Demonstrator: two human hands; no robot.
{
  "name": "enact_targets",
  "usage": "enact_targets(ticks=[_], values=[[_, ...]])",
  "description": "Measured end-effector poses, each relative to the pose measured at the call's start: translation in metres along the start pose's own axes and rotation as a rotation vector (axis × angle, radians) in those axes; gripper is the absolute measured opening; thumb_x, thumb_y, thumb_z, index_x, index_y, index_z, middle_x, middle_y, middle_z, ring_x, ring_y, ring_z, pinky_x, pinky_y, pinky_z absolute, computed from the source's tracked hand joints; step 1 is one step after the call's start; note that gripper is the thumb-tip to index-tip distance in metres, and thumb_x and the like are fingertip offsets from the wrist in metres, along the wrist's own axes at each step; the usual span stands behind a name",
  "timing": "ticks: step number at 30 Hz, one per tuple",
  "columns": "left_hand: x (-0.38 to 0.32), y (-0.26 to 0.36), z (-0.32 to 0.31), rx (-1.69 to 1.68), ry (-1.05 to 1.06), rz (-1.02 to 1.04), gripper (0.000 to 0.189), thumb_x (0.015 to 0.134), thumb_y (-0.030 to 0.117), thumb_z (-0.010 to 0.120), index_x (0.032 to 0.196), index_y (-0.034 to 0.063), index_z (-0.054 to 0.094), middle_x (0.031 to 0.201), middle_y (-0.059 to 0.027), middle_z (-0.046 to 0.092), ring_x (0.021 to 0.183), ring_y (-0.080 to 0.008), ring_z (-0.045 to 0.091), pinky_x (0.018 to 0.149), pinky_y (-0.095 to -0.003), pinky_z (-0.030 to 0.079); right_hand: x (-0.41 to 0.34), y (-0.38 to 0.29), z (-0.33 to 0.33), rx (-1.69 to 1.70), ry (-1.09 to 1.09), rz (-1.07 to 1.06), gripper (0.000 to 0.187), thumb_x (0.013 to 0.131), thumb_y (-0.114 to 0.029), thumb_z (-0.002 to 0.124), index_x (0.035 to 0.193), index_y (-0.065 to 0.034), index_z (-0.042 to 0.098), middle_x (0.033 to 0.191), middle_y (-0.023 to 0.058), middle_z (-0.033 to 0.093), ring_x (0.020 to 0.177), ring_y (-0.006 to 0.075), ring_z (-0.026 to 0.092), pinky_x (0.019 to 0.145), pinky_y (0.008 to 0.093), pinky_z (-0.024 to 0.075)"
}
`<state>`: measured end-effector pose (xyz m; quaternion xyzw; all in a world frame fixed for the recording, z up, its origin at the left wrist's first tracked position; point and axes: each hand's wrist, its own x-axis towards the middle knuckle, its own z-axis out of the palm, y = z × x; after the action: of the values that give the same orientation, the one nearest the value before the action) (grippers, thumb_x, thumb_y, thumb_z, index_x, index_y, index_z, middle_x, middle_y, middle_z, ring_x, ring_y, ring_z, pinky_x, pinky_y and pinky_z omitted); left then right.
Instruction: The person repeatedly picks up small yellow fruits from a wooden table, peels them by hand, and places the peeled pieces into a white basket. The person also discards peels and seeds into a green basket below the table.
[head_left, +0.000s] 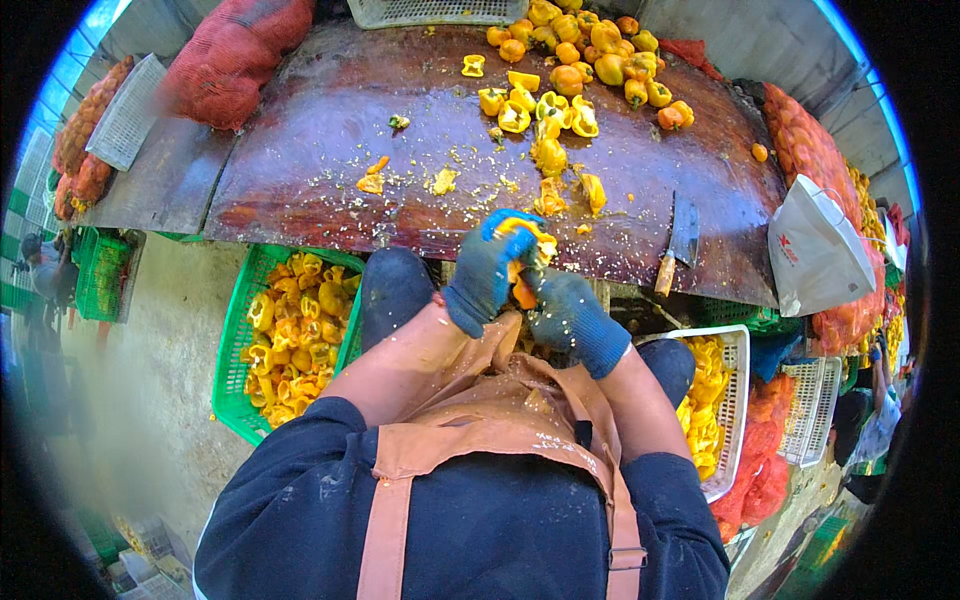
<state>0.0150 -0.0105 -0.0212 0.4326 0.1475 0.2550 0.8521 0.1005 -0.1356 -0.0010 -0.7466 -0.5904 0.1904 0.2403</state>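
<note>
My left hand (487, 270), in a blue and dark work glove, grips a yellow-orange bell pepper (529, 229) above my lap, at the table's near edge. My gloved right hand (574, 311) is curled close against it from the right. An orange piece of pepper (523, 289) shows between the two hands. The right fingertips are hidden, so whether they hold anything is unclear. Beyond the hands, cut pepper pieces (551, 196) and hollowed pepper halves (514, 116) lie on the seed-strewn table (315, 165). A cleaver (682, 232) with a wooden handle rests to the right.
Whole peppers (607, 56) are heaped at the table's far side. A green crate (232, 375) of cut peppers stands left of my legs, a white crate (735, 420) of them right. A white bag (817, 247) and red mesh sacks (232, 60) flank the table. People are in the background.
</note>
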Motion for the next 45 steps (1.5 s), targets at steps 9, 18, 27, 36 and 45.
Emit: enact_targets(ticks=[9, 18, 27, 36, 45], values=[[-0.053, 0.147, -0.241, 1.708, 0.34, 0.308, 0.048, 0.078, 0.01, 0.061, 0.125, 0.002, 0.053, 0.114, -0.0207, 0.062, 0.102, -0.0349, 0.062, 0.089, -0.0397, 0.05, 0.008, 0.119, -0.001, -0.246, -0.376, 0.327, 0.061, 0.078, -0.053, 0.062, 0.115, -0.0047, 0.062, 0.109, 0.0222, 0.064, 0.104, 0.0356, 0.062, 0.09, 0.0437, 0.0481], [-0.063, 0.115, -0.185, 0.825, 0.596, 0.109, 0.055, 0.081, 0.003, 0.064, 0.133, 0.007, 0.05, 0.112, -0.0058, 0.059, 0.083, -0.0116, 0.059, 0.075, -0.0273, 0.05, 0.228, 0.181, -0.01, -0.202, 0.41, 0.553, 0.056, 0.084, -0.047, 0.059, 0.119, -0.0044, 0.051, 0.112, 0.0272, 0.061, 0.107, 0.0428, 0.058, 0.089, 0.0493, 0.048], [0.088, 0.01, -0.06, 0.358, -0.053, -0.179, 0.045, 0.087, 0.008, 0.06, 0.13, 0.0028, 0.051, 0.117, -0.0082, 0.058, 0.097, -0.017, 0.061, 0.086, -0.0327, 0.053, 0.23, 0.291, 0.009, 0.385, 0.439, 0.34, 0.019, 0.087, -0.019, 0.057, 0.091, -0.0041, 0.069, 0.084, 0.0099, 0.066, 0.076, 0.0215, 0.063, 0.069, 0.0335, 0.0515], [0.118, -0.024, -0.044, -0.076, 0.054, -0.273, 0.076, 0.085, 0.015, 0.069, 0.147, 0.0112, 0.025, 0.129, -0.0085, 0.05, 0.107, -0.0198, 0.06, 0.08, -0.035, 0.057, 0.19, 0.152, -0.012, 1.277, 0.595, 0.242, 0.026, 0.093, -0.017, 0.053, 0.104, 0.0032, 0.063, 0.099, 0.0104, 0.067, 0.084, 0.0193, 0.065, 0.079, 0.0329, 0.054], [0.117, -0.034, -0.047, 0.821, -0.017, -0.045, 0.035, 0.077, 0.014, 0.071, 0.109, 0.0052, 0.064, 0.094, -0.0105, 0.069, 0.086, -0.0197, 0.065, 0.076, -0.035, 0.052, 0.166, 0.128, -0.005, 0.629, 0.613, 0.145, 0.018, 0.092, -0.015, 0.055, 0.099, -0.0028, 0.066, 0.095, 0.0087, 0.067, 0.084, 0.0177, 0.065, 0.076, 0.0315, 0.0518]])
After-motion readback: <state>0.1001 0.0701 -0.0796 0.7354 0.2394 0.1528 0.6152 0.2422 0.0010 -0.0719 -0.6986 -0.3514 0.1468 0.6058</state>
